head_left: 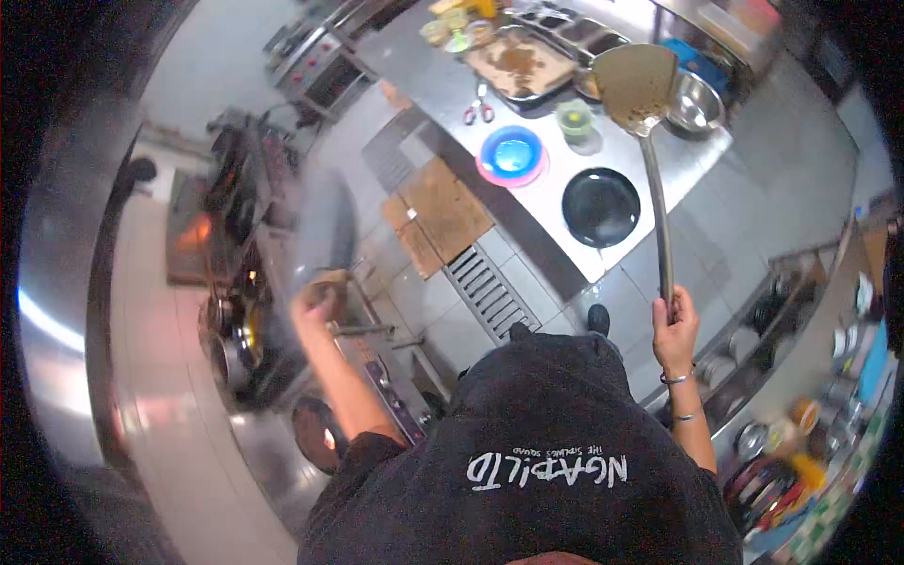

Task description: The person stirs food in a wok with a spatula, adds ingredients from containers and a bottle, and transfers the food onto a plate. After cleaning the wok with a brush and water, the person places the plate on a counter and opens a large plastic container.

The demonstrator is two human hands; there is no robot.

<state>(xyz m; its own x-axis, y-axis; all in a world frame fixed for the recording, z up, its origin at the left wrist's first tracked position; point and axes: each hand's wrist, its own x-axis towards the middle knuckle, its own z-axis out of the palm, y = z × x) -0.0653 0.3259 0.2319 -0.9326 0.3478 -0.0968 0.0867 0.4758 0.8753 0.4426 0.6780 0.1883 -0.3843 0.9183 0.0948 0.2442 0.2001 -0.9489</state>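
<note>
My right hand is wrapped round the long handle of a wok spatula. Its broad, brown-stained blade is raised over the right end of the steel table. My left hand is closed on a grey pan, which is smeared by motion and tilted up beside the stove. Something tan, perhaps a cloth, shows at that grip. On the table, nearest the spatula, lie a black plate, a blue bowl on a pink one, and a green-lidded tub.
At left runs the stove, with pans and a flame. A large tray, red-handled scissors and a steel bowl are on the table. Cardboard and a drain grate lie on the floor. Shelves of kitchenware stand at right.
</note>
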